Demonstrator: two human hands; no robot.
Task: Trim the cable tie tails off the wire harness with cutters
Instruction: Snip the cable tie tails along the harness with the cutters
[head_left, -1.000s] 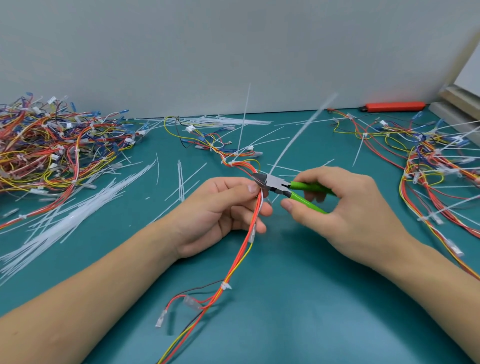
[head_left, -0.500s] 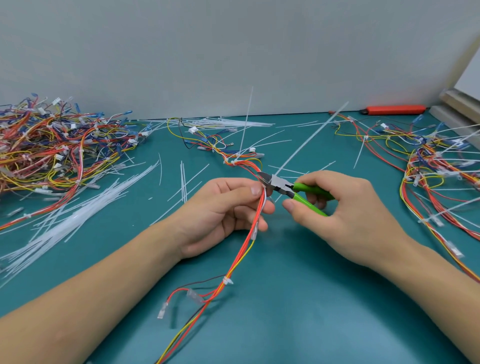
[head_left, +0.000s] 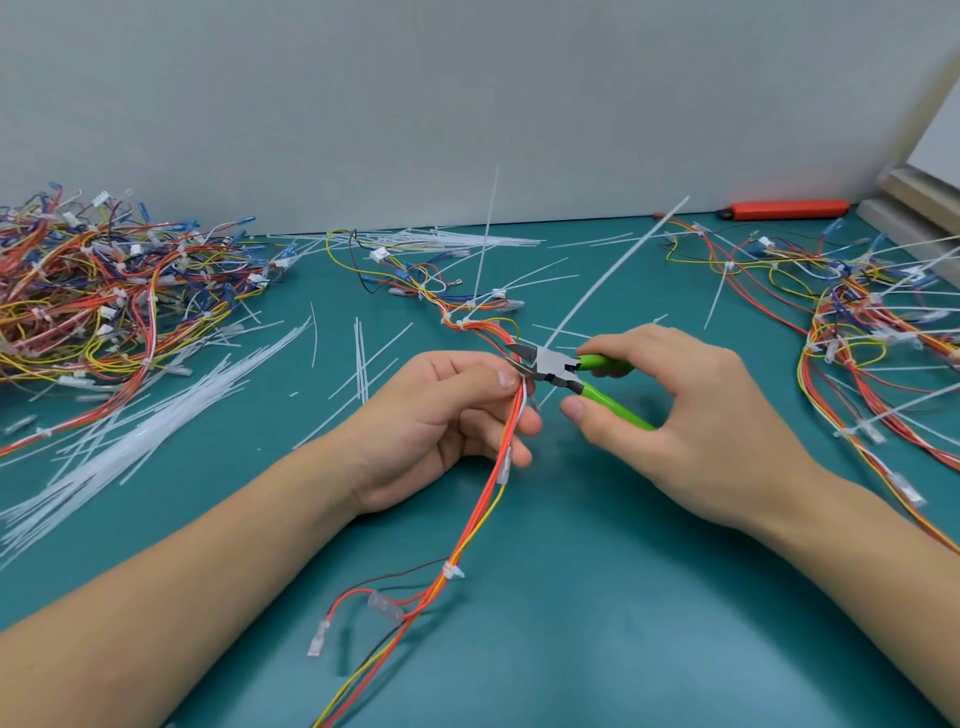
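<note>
Head view: we see the wire harness (head_left: 470, 525), a bundle of orange, red, yellow and white wires, running from the near edge of the teal worktop (head_left: 597, 597) up through our left hand (head_left: 441, 421), whose fingers curl round it and pinch it just below the cutters (head_left: 550, 370). A long white cable tie tail (head_left: 618, 270) rises from that spot, slanting up and to the right. Our right hand (head_left: 670, 410) grips the green handles of the cutters; the blades stand slightly apart, right at the bundle by the left thumb. Lower on the harness a trimmed tie (head_left: 453, 571) binds the wires near a clear-sleeved terminal (head_left: 383, 605). Loose cut tails (head_left: 156, 421) lie scattered on the worktop to the left. A heap of harnesses (head_left: 104, 296) sits at far left, another spread of harnesses (head_left: 872, 322) lies at right, and a red utility knife (head_left: 789, 209) rests against the back wall.
</note>
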